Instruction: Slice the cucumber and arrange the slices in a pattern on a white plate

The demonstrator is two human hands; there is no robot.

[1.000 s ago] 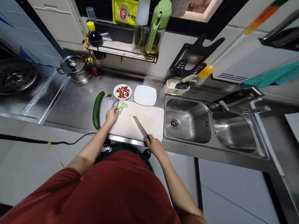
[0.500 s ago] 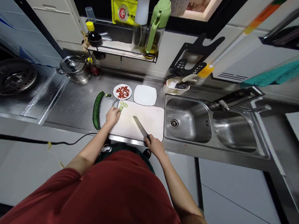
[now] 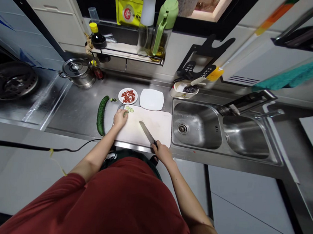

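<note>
My right hand is wrapped round the black handle of a kitchen knife, whose blade lies low over the white cutting board, tip toward the far left. At the board's left end my left hand has its fingers closed on cucumber slices, mostly hidden by the fingers. A few loose cucumber rounds lie just beyond the fingertips. Left of the board rests a long whole cucumber, with small cut cucumber ends near its far tip.
Behind the board stand a plate of chopped red pieces and a white square plate. A double sink is to the right. A lidded steel pot stands back left, under a shelf with bottles.
My left hand has moved slightly right and away from me, and its fingers now cover the nearer cucumber slices. The right hand and the knife have stayed in place.
</note>
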